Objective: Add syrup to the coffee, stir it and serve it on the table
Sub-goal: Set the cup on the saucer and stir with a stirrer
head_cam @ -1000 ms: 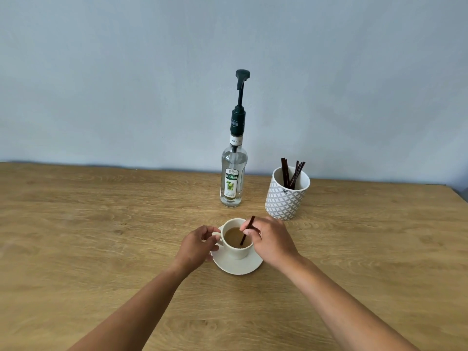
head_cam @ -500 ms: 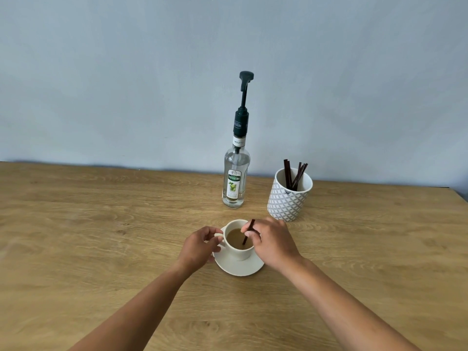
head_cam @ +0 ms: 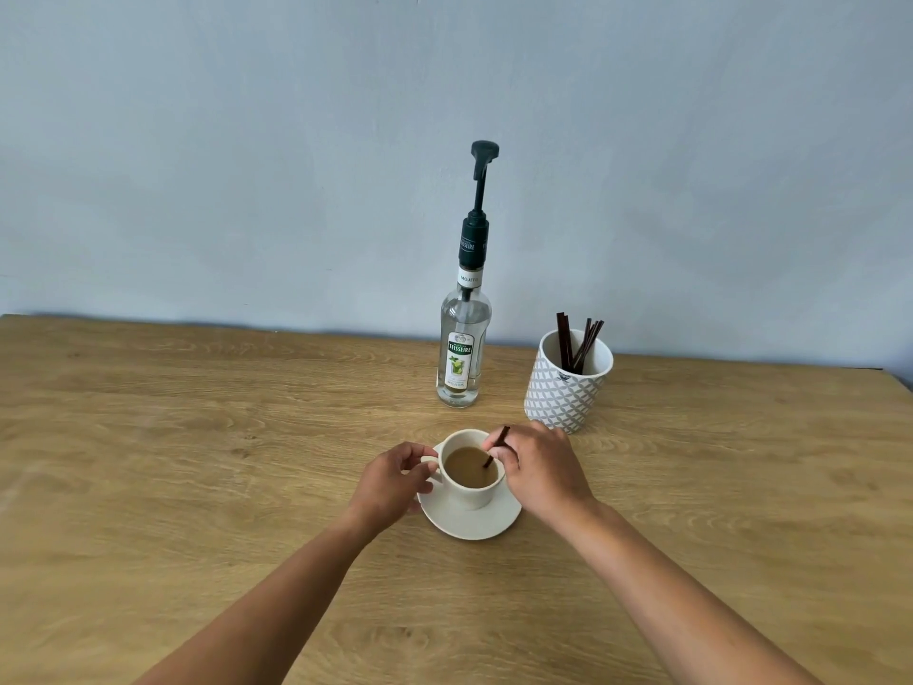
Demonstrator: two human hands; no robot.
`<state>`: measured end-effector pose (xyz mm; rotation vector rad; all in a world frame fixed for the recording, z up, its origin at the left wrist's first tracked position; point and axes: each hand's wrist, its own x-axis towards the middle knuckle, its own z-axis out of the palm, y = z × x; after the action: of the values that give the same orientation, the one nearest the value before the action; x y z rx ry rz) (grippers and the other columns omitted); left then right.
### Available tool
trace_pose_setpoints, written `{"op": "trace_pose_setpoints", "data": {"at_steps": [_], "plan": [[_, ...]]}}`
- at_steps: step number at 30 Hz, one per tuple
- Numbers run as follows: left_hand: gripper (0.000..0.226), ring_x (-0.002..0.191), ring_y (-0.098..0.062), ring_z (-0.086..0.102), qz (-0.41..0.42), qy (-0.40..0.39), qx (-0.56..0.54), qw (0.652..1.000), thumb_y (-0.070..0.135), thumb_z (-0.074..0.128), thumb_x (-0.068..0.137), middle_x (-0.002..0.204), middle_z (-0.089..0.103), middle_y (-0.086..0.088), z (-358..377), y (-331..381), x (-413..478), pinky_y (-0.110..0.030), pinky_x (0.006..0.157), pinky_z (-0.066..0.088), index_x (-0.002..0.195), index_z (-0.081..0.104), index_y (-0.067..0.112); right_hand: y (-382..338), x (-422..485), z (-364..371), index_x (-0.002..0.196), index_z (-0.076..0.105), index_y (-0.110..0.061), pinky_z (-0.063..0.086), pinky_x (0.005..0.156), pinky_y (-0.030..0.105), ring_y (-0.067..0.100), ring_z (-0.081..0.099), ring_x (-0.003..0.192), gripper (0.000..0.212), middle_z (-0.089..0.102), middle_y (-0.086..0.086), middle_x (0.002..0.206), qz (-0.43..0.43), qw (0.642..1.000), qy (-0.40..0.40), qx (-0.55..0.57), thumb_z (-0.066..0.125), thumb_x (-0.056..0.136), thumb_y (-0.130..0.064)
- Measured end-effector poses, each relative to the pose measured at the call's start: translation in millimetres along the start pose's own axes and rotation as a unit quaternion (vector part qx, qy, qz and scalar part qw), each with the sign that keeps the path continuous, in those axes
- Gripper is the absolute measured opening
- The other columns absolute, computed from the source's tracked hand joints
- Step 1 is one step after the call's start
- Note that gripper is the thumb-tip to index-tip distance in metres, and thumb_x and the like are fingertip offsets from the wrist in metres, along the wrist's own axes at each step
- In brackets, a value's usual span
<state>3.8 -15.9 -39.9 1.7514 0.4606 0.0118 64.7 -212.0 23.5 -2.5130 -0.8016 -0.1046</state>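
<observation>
The stirrer (head_cam: 496, 446) pinched in the right hand (head_cam: 538, 467) has shifted a little inside the coffee (head_cam: 469, 468), its lower tip now nearer that hand's fingertips, away from the left hand (head_cam: 395, 479) at the cup's handle

cream cup (head_cam: 469, 494) and saucer (head_cam: 474, 521) with milky-brown coffee (head_cam: 469, 468) and a dark brown stirrer (head_cam: 496, 446); at 12 o'clock a clear syrup bottle (head_cam: 463, 348), green-white label, black pump (head_cam: 480, 200); at 1 o'clock a grey-and-white geometric-patterned mug (head_cam: 563, 395); oak-grain table (head_cam: 197, 437); pale blue wall (head_cam: 247, 165).
</observation>
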Motion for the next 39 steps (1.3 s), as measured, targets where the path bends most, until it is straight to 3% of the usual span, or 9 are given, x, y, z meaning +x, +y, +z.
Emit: {"op": "trace_pose_setpoints", "data": {"at_steps": [9,20,27,31,39], "plan": [[0.007,0.085,-0.022,0.076,0.003,0.007,-0.008,1.000,0.020,0.066,0.094,0.090,0.073,0.001,0,-4,1,-0.024,0.054,0.054,0.097,0.071,0.024,-7,-3,9,0.093,0.072,-0.031,0.033,0.089,0.029,0.010,0.053,0.089,0.013,0.072,-0.018,0.092,-0.006,0.998,0.007,0.066,0.062,0.090,-0.023],[0.008,0.087,-0.025,0.076,0.007,0.009,-0.007,1.000,0.018,0.065,0.095,0.089,0.073,0.000,1,-4,0,-0.023,0.054,0.054,0.100,0.070,0.019,6,-1,6,0.096,0.068,-0.032,0.036,0.084,0.033,0.011,0.056,0.091,0.016,0.071,-0.019,0.094,0.004,1.000,0.018,0.005,0.061,0.091,-0.019],[0.007,0.085,-0.022,0.076,0.011,0.011,-0.005,1.000,0.019,0.065,0.095,0.089,0.074,0.002,2,-5,1,-0.022,0.052,0.054,0.099,0.070,0.021,-1,-4,8,0.094,0.069,-0.031,0.034,0.090,0.031,0.010,0.056,0.091,0.012,0.071,-0.016,0.093,-0.019,0.999,0.014,0.047,0.063,0.090,-0.021],[0.007,0.086,-0.023,0.076,0.012,0.009,-0.009,1.000,0.020,0.065,0.095,0.088,0.074,0.002,1,-7,1,-0.022,0.053,0.054,0.098,0.070,0.023,-6,-1,12,0.093,0.073,-0.031,0.028,0.083,0.027,0.010,0.053,0.088,0.013,0.071,-0.017,0.090,-0.017,0.998,0.019,0.056,0.065,0.088,-0.021],[0.006,0.082,-0.019,0.075,0.013,0.006,-0.021,1.000,0.020,0.067,0.094,0.088,0.073,0.002,1,-12,4,-0.029,0.058,0.060,0.096,0.071,0.024,7,-2,5,0.097,0.069,-0.029,0.038,0.084,0.034,0.014,0.059,0.090,0.015,0.072,-0.015,0.092,-0.002,1.000,0.024,-0.014,0.062,0.091,-0.018]]}}
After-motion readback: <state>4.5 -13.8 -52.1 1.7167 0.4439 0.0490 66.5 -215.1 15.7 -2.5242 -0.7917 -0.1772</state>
